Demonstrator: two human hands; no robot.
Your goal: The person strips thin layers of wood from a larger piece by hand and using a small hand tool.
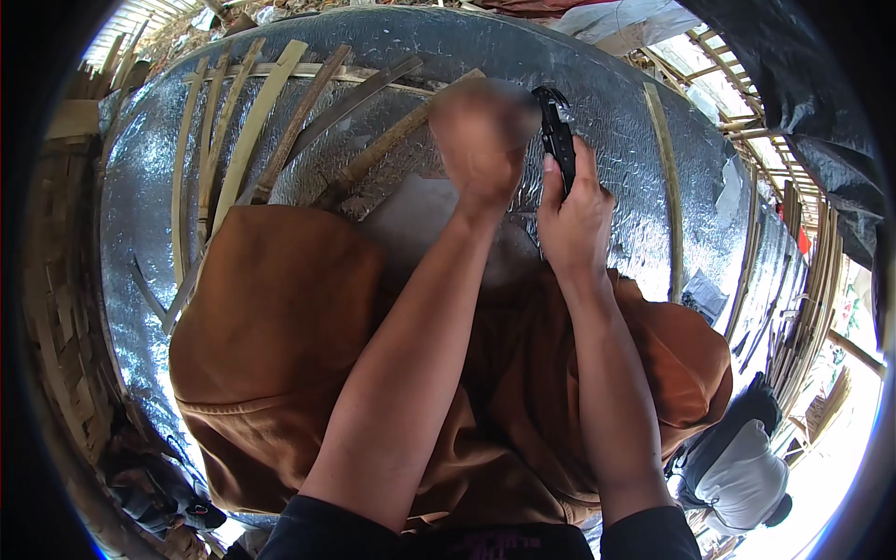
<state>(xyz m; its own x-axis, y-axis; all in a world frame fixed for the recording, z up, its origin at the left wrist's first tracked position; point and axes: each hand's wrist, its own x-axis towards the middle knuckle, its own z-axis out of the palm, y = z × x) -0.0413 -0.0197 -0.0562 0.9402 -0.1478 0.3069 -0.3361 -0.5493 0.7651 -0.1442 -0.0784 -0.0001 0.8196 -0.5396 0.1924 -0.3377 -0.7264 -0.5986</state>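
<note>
Head view: right hand (576,213) clamps a black tool (557,138) jutting ahead; left hand (481,140) too blurred to tell.

Light is being thrown back by glossy, crinkled, metallic-looking sheeting (630,159) across the frame's middle. At upper left, matt wooden strips (261,131) are being seen; at lower centre, matt brown cloth (280,317). Gloss is being shown by the black tool (558,140), upper centre, and the creased black plastic (831,168), upper right.
</note>
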